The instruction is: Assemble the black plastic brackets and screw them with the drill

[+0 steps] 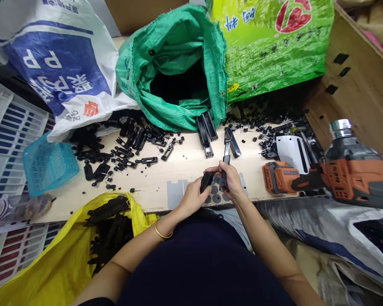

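Observation:
Close in front of my body, both hands work near each other above the table's front edge. My left hand is closed round a short black plastic part. My right hand grips a long, narrow black piece that stands up between thumb and fingers; its exact kind I cannot make out. The lower ends of the two pieces come close together, and the fingers partly hide whether they touch. Just beyond my right hand lies a shiny black, elongated piece. Under the hands is a grey sheet with dark round spots.
Beyond the hands stands an open green woven sack, with black channel-shaped parts before it. Many small black parts lie to the left, near a blue basket. An orange power tool rests right. A yellow sack holds black parts.

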A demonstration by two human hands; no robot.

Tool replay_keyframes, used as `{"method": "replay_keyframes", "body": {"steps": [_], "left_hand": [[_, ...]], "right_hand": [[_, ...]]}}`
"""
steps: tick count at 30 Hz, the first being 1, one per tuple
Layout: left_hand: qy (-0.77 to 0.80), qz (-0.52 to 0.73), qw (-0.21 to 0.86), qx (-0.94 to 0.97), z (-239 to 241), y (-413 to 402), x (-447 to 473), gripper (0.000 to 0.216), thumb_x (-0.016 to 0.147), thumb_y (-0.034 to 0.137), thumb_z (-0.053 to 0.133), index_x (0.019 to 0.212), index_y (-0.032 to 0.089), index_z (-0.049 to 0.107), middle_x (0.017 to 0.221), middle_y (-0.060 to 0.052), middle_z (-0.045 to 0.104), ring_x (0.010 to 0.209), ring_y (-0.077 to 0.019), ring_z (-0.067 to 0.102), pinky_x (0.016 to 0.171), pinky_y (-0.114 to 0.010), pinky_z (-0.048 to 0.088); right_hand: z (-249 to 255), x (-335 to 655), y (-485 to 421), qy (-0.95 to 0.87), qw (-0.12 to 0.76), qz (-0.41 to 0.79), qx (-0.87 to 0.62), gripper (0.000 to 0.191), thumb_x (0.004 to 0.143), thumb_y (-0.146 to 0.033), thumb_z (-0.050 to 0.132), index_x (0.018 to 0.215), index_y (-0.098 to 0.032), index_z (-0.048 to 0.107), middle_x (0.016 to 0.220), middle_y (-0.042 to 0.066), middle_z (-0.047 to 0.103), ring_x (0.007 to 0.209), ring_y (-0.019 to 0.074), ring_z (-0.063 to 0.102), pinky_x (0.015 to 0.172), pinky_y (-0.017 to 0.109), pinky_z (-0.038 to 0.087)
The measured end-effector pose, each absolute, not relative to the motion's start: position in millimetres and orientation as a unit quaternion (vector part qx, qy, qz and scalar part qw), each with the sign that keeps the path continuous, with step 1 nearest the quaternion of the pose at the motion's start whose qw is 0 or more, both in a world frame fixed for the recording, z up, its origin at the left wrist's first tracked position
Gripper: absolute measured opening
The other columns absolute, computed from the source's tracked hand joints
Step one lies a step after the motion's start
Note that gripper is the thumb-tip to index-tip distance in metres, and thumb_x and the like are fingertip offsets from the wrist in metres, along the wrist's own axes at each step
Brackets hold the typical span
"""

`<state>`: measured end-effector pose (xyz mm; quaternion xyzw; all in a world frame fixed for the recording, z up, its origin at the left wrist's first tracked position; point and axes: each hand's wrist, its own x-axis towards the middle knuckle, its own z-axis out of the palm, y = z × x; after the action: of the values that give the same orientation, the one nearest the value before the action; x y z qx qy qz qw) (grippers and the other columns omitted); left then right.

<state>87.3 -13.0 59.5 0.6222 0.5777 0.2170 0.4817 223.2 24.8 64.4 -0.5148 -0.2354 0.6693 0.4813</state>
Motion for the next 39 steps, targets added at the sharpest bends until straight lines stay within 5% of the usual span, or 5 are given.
{"method": "replay_keyframes", "body": {"steps": [16, 33, 36, 39], "left_hand": [[0.534, 0.181, 0.416, 0.713, 54.2, -31.0, 82.4, 0.037, 0.077, 0.013, 0.054, 0.114, 0.014, 0.052, 0.090, -0.008, 0.067, 0.080, -0.0220, 0.066, 0.075, -0.033, 0.053], [0.534, -0.057, 0.314, 0.783, 58.2, 5.2, 77.3, 0.034, 0.086, 0.018, 0.052, 0.119, 0.011, 0.047, 0.101, -0.015, 0.067, 0.087, -0.0263, 0.068, 0.074, -0.036, 0.053], [0.480, -0.052, 0.331, 0.811, 40.1, 19.8, 71.7, 0.032, 0.087, 0.021, 0.054, 0.118, 0.015, 0.048, 0.104, -0.011, 0.067, 0.093, -0.0230, 0.066, 0.077, -0.032, 0.052], [0.443, -0.046, 0.283, 0.850, 21.4, 35.4, 62.6, 0.030, 0.084, 0.020, 0.057, 0.114, 0.018, 0.052, 0.102, -0.008, 0.065, 0.101, -0.0231, 0.060, 0.082, -0.033, 0.050]], "right_hand": [[50.7, 209.5, 10.0, -0.223, 0.480, 0.659, -0.534, 0.039, 0.067, -0.053, 0.065, 0.050, -0.018, 0.056, 0.051, 0.003, 0.063, 0.046, 0.0134, 0.056, 0.048, 0.025, 0.047], [21.7, 185.6, 16.8, -0.185, 0.608, 0.544, -0.548, 0.041, 0.076, -0.054, 0.053, 0.053, -0.022, 0.044, 0.049, 0.000, 0.057, 0.057, 0.0162, 0.062, 0.053, 0.027, 0.049], [4.7, 192.0, 12.8, -0.203, 0.577, 0.516, -0.600, 0.043, 0.077, -0.059, 0.050, 0.056, -0.021, 0.048, 0.053, 0.001, 0.059, 0.061, 0.0167, 0.063, 0.055, 0.027, 0.050], [-1.0, 224.5, 3.7, -0.268, 0.438, 0.573, -0.638, 0.045, 0.071, -0.063, 0.057, 0.063, -0.019, 0.055, 0.060, 0.003, 0.063, 0.059, 0.0164, 0.062, 0.053, 0.027, 0.049]]}}
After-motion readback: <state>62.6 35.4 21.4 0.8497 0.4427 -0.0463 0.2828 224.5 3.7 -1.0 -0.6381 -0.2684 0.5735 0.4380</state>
